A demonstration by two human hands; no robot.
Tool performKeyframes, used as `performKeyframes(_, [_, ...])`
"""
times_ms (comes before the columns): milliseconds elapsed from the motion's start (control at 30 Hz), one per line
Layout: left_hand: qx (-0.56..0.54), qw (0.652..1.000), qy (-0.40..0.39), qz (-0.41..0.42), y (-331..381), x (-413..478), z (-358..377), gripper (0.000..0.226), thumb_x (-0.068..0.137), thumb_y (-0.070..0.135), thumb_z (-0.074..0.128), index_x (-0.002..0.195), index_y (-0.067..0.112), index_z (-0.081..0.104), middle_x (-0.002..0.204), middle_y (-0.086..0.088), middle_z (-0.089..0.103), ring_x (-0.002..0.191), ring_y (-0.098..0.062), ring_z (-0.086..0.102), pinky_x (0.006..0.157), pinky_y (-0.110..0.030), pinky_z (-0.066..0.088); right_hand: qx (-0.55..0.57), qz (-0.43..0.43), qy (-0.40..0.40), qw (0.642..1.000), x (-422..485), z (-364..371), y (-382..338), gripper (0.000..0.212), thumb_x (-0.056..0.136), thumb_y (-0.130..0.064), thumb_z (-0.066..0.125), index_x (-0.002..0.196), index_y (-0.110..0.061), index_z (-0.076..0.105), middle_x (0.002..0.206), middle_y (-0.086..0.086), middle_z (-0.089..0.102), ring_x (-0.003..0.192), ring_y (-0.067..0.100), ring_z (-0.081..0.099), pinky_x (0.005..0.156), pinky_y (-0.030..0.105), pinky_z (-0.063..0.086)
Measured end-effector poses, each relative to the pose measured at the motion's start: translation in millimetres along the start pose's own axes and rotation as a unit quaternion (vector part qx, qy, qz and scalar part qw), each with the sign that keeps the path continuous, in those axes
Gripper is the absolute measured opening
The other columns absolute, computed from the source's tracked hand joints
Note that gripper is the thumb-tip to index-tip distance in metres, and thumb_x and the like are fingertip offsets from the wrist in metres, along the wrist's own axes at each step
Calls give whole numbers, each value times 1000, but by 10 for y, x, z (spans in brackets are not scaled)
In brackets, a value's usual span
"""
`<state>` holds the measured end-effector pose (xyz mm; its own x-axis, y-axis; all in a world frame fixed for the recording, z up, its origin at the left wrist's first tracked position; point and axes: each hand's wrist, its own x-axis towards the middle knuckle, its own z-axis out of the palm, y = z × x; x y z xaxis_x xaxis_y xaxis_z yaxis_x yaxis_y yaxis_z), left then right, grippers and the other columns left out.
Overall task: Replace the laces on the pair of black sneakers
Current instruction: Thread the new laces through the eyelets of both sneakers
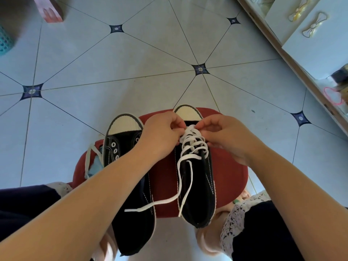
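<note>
Pinching a white lace (192,146) near the toe of a black sneaker, a person's left hand (162,132) and right hand (226,136) met over a red stool (231,176) on a tiled floor (131,59). The fingers (178,126) of both hands were curled on the lace at the crossing nearest the toe, the left from one side and the right from the other, almost touching. The laced sneaker (199,187) lay on the stool at the person's right, its pale toe cap pointing away. The lace criss-crossed its eyelets loosely, and its two free ends trailed back toward the heel, one running across the stool onto the second sneaker (131,200). That shoe lay just beside the first, at the person's left and partly under the left forearm, its metal eyelets (114,148) bare. A greyish lace (88,159) hung loose at the stool's left edge. A pale cabinet (305,42) with bow-shaped handles stood at the far right, a teal basket (4,41) at the far left.
</note>
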<state>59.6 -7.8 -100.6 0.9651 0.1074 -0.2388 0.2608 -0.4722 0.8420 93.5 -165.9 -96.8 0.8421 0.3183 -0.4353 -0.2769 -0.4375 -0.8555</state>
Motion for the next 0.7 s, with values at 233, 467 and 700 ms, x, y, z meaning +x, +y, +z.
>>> performKeyframes(233, [-115, 989, -48, -80, 5, -15, -21, 8, 82, 13, 66, 76, 18, 63, 74, 6, 60, 71, -6, 57, 60, -20, 50, -67, -39, -22, 997, -23, -49, -19, 7, 84, -12, 65, 88, -16, 69, 96, 5, 70, 92, 19, 67, 82, 30, 56])
performKeyframes(467, [-280, 934, -65, -214, 31, 56, -63, 17, 85, 6, 54, 70, 12, 57, 68, 1, 51, 60, -9, 43, 51, -20, 42, 162, 92, -65, 980, 31, -69, -8, 7, 84, -5, 54, 86, -6, 61, 91, 10, 65, 81, 16, 63, 86, 33, 54])
performKeyframes(700, [-229, 952, -53, -194, 36, 89, -28, 14, 86, 8, 52, 73, 12, 53, 76, -3, 49, 63, -10, 43, 51, -20, 42, 148, 74, -85, 983, 16, -119, 79, 9, 91, -17, 54, 88, -14, 61, 96, 3, 66, 87, 13, 59, 84, 32, 46])
